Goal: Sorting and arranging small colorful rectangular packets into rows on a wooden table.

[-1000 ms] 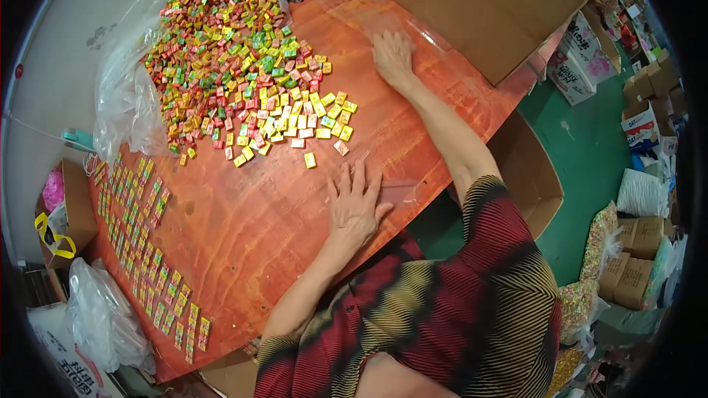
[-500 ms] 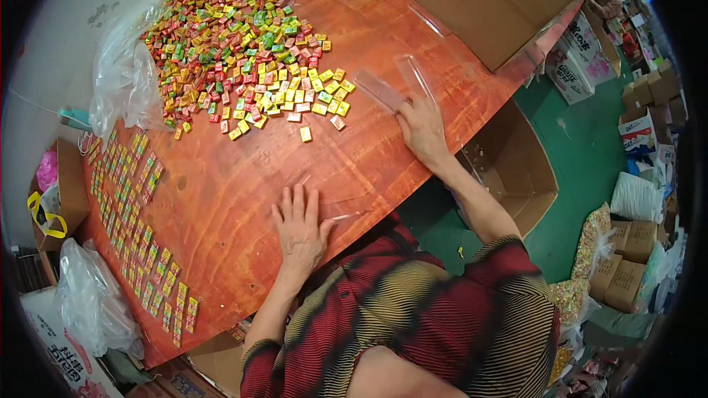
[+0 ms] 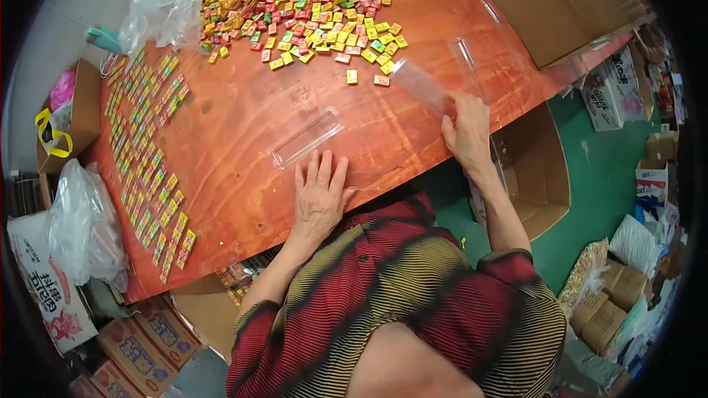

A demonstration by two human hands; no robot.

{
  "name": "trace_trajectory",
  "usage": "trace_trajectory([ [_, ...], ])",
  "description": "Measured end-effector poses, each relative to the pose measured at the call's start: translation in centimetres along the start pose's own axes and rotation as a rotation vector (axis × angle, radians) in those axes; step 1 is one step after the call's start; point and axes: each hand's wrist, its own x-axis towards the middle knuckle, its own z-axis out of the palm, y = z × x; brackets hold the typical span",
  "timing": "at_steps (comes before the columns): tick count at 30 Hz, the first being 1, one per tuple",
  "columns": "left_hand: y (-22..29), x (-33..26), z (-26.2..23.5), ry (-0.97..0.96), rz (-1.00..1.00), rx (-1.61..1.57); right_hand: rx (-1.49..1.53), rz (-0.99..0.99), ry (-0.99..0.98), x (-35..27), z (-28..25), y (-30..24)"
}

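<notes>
My left hand [image 3: 319, 195] lies flat, fingers spread, on the near edge of the reddish wooden table [image 3: 243, 118], just below a clear plastic tray [image 3: 306, 138] that rests on the wood. My right hand [image 3: 466, 133] is at the table's right edge, its fingers closed on a second clear plastic tray [image 3: 435, 77] that tilts up off the surface. A big heap of small colourful wrapped candies [image 3: 295, 7] covers the far part of the table. Rows of the same candies [image 3: 151, 155] are laid out along the left edge.
A crumpled clear plastic bag [image 3: 162, 7] lies at the heap's left. A large open cardboard box [image 3: 549, 0] stands at the far right, another [image 3: 531, 177] below the table edge. Bags and boxes [image 3: 81, 250] crowd the floor at the left, cartons [image 3: 649, 199] at the right.
The view has swung so the table sits higher. My right hand drew back from the candy heap to the table's right edge, bringing a clear tray. A clear tray now lies above my left hand.
</notes>
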Motion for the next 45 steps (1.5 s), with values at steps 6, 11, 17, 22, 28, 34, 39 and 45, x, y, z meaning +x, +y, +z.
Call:
trace_trajectory([
  [6,-0.3,-0.6,-0.4,-0.009,-0.027,-0.039,0.033,-0.054,-0.176,-0.7,0.8,-0.9],
  [11,0.0,-1.1,-0.9,0.012,-0.073,-0.039,-0.029,-0.056,-0.202,-0.2,2.1,-1.5],
  [17,-0.2,-1.1,-0.9,-0.007,-0.125,-0.058,-0.032,0.033,-0.357,1.2,1.0,-1.4],
  [22,-0.1,-1.3,-0.8,-0.016,-0.114,-0.053,0.097,-0.080,-0.258,1.0,0.9,-1.2],
  [28,-0.3,-2.3,-0.7,0.005,-0.138,-0.085,0.194,-0.168,-0.258,-0.2,0.0,-2.2],
  [34,-0.2,-2.7,-0.3,0.039,-0.203,-0.037,0.122,-0.328,-0.275,-1.9,0.4,-3.8],
  [39,-0.1,-2.1,-0.7,0.078,-0.223,-0.082,0.024,-0.172,0.001,0.2,0.1,-1.6],
  [45,-1.4,1.5,-0.6,-0.043,-0.276,0.006,-0.342,0.176,-0.110,2.8,2.3,3.3],
])
